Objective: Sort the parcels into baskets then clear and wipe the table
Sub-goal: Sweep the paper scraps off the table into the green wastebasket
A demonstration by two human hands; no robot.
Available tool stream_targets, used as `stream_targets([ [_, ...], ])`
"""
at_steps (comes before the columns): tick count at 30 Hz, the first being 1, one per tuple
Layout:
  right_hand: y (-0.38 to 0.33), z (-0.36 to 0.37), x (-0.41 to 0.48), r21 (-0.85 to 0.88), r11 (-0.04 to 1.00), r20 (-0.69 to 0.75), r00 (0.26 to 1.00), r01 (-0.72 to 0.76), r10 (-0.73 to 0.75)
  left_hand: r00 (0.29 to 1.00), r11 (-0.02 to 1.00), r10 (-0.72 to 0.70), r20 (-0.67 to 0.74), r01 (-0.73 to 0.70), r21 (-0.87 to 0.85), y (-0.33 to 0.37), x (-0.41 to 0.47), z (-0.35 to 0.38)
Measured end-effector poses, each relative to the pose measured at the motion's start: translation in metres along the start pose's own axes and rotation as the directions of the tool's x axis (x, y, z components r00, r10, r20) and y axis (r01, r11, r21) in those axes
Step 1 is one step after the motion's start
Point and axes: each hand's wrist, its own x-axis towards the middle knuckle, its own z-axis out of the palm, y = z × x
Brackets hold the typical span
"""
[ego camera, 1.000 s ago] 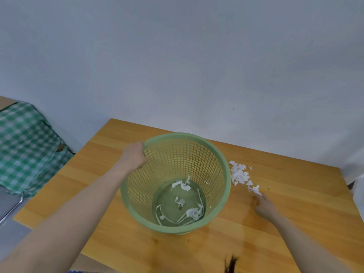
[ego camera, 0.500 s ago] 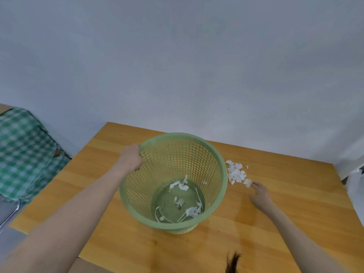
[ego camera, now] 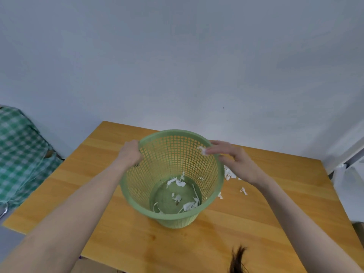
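Note:
A green mesh basket (ego camera: 169,214) stands on the wooden table (ego camera: 122,229), with several white paper scraps (ego camera: 178,182) on its bottom. My left hand (ego camera: 130,154) grips the basket's far left rim. My right hand (ego camera: 234,160) is raised over the right rim and pinches a small white scrap (ego camera: 202,150) between its fingertips, just above the basket's opening. More torn white scraps (ego camera: 229,174) lie on the table to the right of the basket, partly hidden behind my right wrist.
A pale wall runs along the table's far edge. Green checked cloth (ego camera: 17,154) covers something left of the table. A white object (ego camera: 348,178) stands past the table's right edge. A lock of dark hair (ego camera: 237,259) hangs into view at the bottom.
My right hand rose from the scrap pile on the table to the basket's right rim, carrying a scrap. A few scraps are now scattered nearer. My left hand kept its grip on the rim.

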Motion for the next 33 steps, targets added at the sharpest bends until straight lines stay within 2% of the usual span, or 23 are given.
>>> stream_targets([
  [1, 0.001, 0.003, 0.000, -0.030, 0.999, 0.087, 0.996, 0.015, -0.013, 1.000, 1.000, 0.003, -0.004, -0.003, -0.007, -0.001, 0.000, 0.000],
  [2, 0.004, 0.005, 0.000, -0.049, 0.999, 0.103, 0.995, 0.018, -0.012, 1.000, 1.000, 0.011, -0.006, -0.011, -0.012, -0.001, 0.001, 0.001],
  [3, 0.008, 0.006, -0.001, -0.037, 0.999, 0.050, 0.999, 0.001, 0.001, 1.000, 1.000, 0.014, -0.006, -0.014, -0.014, -0.001, 0.001, 0.001],
  [5, 0.018, 0.009, -0.002, 0.083, 0.993, -0.195, 0.975, -0.088, 0.103, 1.000, 1.000, 0.015, -0.005, -0.015, -0.012, -0.002, -0.001, 0.001],
  [7, 0.042, 0.017, -0.007, 0.174, 0.952, -0.441, 0.844, -0.252, 0.305, 1.000, 1.000, 0.017, -0.007, -0.017, -0.016, -0.001, -0.002, 0.001],
  [8, 0.059, 0.024, -0.012, 0.170, 0.905, -0.481, 0.768, -0.390, 0.422, 1.000, 1.000, 0.018, -0.005, -0.018, -0.023, -0.002, -0.002, 0.001],
  [9, 0.080, 0.034, -0.020, 0.128, 0.838, -0.449, 0.723, -0.530, 0.526, 1.000, 0.999, 0.016, -0.001, -0.016, -0.029, -0.001, -0.002, 0.001],
  [10, 0.101, 0.047, -0.030, 0.039, 0.773, -0.333, 0.721, -0.633, 0.607, 1.000, 0.999, 0.016, 0.003, -0.016, -0.036, -0.001, -0.002, 0.001],
  [11, 0.124, 0.061, -0.041, -0.076, 0.736, -0.163, 0.736, -0.673, 0.657, 1.000, 0.999, 0.018, 0.004, -0.018, -0.039, -0.001, -0.002, 0.001],
  [13, 0.184, 0.088, -0.063, -0.355, 0.701, 0.122, 0.713, -0.619, 0.691, 1.000, 0.999, 0.027, 0.001, -0.027, -0.043, -0.001, -0.002, 0.001],
  [14, 0.207, 0.099, -0.072, -0.445, 0.672, 0.182, 0.675, -0.592, 0.715, 0.999, 0.998, 0.035, 0.005, -0.035, -0.050, -0.001, -0.002, 0.002],
  [16, 0.205, 0.113, -0.079, -0.537, 0.620, 0.216, 0.617, -0.572, 0.757, 0.999, 0.998, 0.038, 0.012, -0.038, -0.055, -0.001, -0.003, 0.001],
  [22, 0.163, 0.118, -0.069, -0.667, 0.555, 0.218, 0.583, -0.497, 0.783, 0.999, 0.998, 0.036, 0.006, -0.035, -0.048, 0.001, -0.006, -0.002],
  [24, 0.159, 0.117, -0.065, -0.724, 0.533, 0.219, 0.586, -0.439, 0.780, 1.000, 0.999, 0.028, 0.004, -0.028, -0.040, 0.002, -0.007, -0.002],
  [27, 0.154, 0.113, -0.064, -0.763, 0.514, 0.175, 0.642, -0.391, 0.747, 1.000, 0.999, 0.023, 0.005, -0.023, -0.048, 0.001, -0.008, -0.003],
  [29, 0.149, 0.111, -0.065, -0.647, 0.556, 0.064, 0.689, -0.522, 0.722, 1.000, 0.999, 0.025, 0.007, -0.025, -0.048, 0.000, -0.007, -0.002],
  [31, 0.135, 0.107, -0.063, -0.278, 0.637, -0.205, 0.692, -0.719, 0.692, 0.999, 0.998, 0.033, 0.000, -0.033, -0.044, 0.001, -0.007, -0.002],
  [32, 0.126, 0.104, -0.060, -0.086, 0.684, -0.349, 0.665, -0.724, 0.660, 0.999, 0.998, 0.036, -0.001, -0.036, -0.045, 0.001, -0.006, -0.002],
  [33, 0.115, 0.099, -0.055, 0.062, 0.742, -0.477, 0.633, -0.668, 0.610, 0.999, 0.998, 0.039, -0.003, -0.039, -0.046, 0.001, -0.006, -0.002],
])
